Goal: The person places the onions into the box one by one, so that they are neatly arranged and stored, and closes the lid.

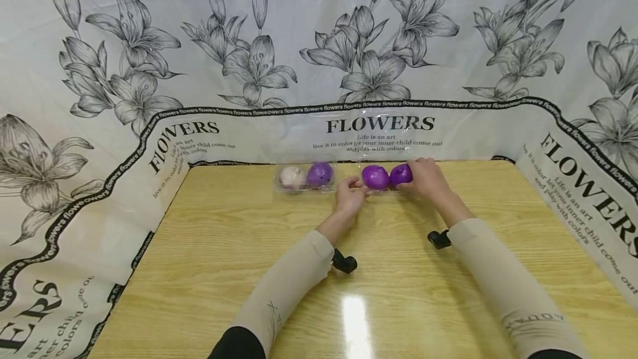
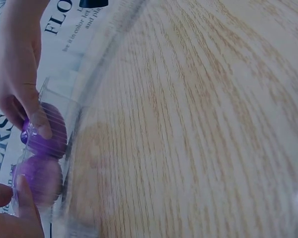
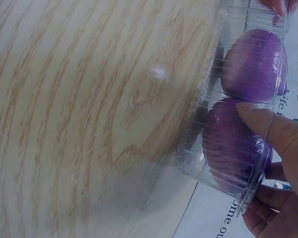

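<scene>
My right hand [image 1: 427, 180] grips a round purple fruit [image 1: 400, 175] at the right end of a clear plastic box [image 3: 188, 166]. In the right wrist view its thumb lies on the fruit, with the other fingers behind. A second purple fruit [image 1: 375, 177] sits beside it in the box's left half. My left hand [image 1: 349, 199] pinches the left end of the box between thumb and fingers. The see-through lid [image 1: 384, 134] stands raised at the back. Whether the fruits are real or artificial I cannot tell.
To the left, another clear box [image 1: 277, 184] holds a pale round fruit [image 1: 292, 177] and a purple one [image 1: 319, 174]. Both boxes stand near the back edge of the wooden table [image 1: 249, 237]. Behind hangs a flower-printed cloth [image 1: 279, 132].
</scene>
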Demonstrator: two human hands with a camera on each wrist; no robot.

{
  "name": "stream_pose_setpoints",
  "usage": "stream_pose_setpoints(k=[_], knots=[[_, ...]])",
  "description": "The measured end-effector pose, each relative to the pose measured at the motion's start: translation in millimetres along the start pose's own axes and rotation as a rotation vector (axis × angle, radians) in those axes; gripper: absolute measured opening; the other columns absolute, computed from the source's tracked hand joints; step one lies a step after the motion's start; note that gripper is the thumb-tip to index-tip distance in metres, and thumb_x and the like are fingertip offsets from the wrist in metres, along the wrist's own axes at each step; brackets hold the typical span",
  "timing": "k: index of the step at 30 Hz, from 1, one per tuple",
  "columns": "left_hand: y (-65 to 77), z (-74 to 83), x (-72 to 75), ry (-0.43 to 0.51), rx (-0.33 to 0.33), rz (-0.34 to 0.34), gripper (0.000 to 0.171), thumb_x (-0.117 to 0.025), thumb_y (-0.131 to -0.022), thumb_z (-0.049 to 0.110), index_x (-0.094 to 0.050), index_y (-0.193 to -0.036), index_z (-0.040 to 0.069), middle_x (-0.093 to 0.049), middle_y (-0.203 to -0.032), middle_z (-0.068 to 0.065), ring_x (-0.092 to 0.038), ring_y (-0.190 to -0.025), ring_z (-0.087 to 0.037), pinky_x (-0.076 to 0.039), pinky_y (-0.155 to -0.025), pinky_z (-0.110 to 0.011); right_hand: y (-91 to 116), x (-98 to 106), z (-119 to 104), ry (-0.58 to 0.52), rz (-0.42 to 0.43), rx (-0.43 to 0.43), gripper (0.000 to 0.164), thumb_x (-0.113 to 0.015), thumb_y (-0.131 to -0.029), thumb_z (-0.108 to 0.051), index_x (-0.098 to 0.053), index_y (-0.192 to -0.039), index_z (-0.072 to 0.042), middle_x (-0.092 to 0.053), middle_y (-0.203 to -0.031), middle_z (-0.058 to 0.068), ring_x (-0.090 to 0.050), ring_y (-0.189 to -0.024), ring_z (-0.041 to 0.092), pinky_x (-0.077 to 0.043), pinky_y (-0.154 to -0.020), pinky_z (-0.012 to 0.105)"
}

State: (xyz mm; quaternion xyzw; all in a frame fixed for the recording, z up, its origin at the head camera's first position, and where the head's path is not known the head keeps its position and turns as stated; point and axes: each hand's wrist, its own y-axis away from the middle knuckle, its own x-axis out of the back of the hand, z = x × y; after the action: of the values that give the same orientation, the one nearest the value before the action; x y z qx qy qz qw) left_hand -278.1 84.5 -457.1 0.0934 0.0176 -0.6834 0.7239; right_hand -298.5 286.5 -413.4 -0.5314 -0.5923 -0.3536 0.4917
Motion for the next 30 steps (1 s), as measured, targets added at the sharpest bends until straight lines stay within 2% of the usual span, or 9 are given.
stream_pose_setpoints(k=[6, 10, 14, 20, 25, 30], knots=[[1.0, -3.1, 2.0, 0.011, 0.003, -0.002, 0.042, -0.061, -0.094, -0.013, -0.054, -0.135, -0.013, -0.059, -0.109, -0.016, -0.069, -0.101, -0.035, -0.063, -0.091, -0.037, -2.5, 1.8, 3.2, -0.003, -0.040, 0.019, 0.074, -0.084, -0.085, -0.033, -0.052, -0.132, 0.015, -0.054, -0.125, 0.039, -0.047, -0.114, 0.053, -0.044, -0.103, 0.066], [1.5, -3.3, 1.7, 0.024, 0.003, -0.007, 0.044, -0.061, -0.094, -0.013, -0.052, -0.137, -0.014, -0.060, -0.110, -0.016, -0.070, -0.099, -0.032, -0.063, -0.090, -0.035, -8.8, 15.6, 7.1, -0.017, -0.028, 0.030, 0.084, -0.079, -0.089, -0.037, -0.043, -0.139, 0.020, -0.046, -0.134, 0.045, -0.042, -0.124, 0.060, -0.039, -0.110, 0.070], [2.7, -0.1, 1.1, 0.010, 0.007, -0.006, 0.044, -0.062, -0.094, -0.011, -0.053, -0.137, -0.012, -0.059, -0.112, -0.016, -0.071, -0.095, -0.028, -0.063, -0.091, -0.034, -20.2, 34.4, 12.2, -0.094, -0.004, -0.003, 0.086, -0.072, -0.094, -0.039, -0.036, -0.144, 0.021, -0.037, -0.143, 0.046, -0.035, -0.133, 0.061, -0.029, -0.116, 0.072], [3.2, 5.2, -0.1, -0.006, 0.009, 0.006, 0.043, -0.062, -0.095, -0.010, -0.054, -0.137, -0.011, -0.059, -0.111, -0.016, -0.071, -0.090, -0.024, -0.064, -0.089, -0.034, -36.4, 55.9, 18.7, -0.207, 0.016, -0.058, 0.085, -0.061, -0.102, -0.039, -0.025, -0.150, 0.021, -0.031, -0.149, 0.045, -0.029, -0.139, 0.060, -0.026, -0.119, 0.070], [2.0, 4.0, 0.7, -0.003, 0.007, 0.001, 0.043, -0.062, -0.095, -0.011, -0.053, -0.137, -0.011, -0.059, -0.110, -0.015, -0.071, -0.091, -0.025, -0.064, -0.086, -0.032, -44.1, 59.6, 24.2, -0.252, 0.017, -0.107, 0.085, -0.057, -0.103, -0.037, -0.018, -0.151, 0.021, -0.027, -0.149, 0.046, -0.028, -0.139, 0.060, -0.028, -0.118, 0.071], [1.7, 2.1, -1.4, 0.000, 0.009, 0.004, 0.044, -0.061, -0.094, -0.012, -0.052, -0.137, -0.013, -0.059, -0.109, -0.015, -0.072, -0.095, -0.030, -0.064, -0.087, -0.032, -51.7, 58.5, 30.7, -0.274, 0.001, -0.117, 0.086, -0.055, -0.104, -0.035, -0.011, -0.154, 0.019, -0.027, -0.152, 0.045, -0.027, -0.141, 0.059, -0.027, -0.119, 0.069]])
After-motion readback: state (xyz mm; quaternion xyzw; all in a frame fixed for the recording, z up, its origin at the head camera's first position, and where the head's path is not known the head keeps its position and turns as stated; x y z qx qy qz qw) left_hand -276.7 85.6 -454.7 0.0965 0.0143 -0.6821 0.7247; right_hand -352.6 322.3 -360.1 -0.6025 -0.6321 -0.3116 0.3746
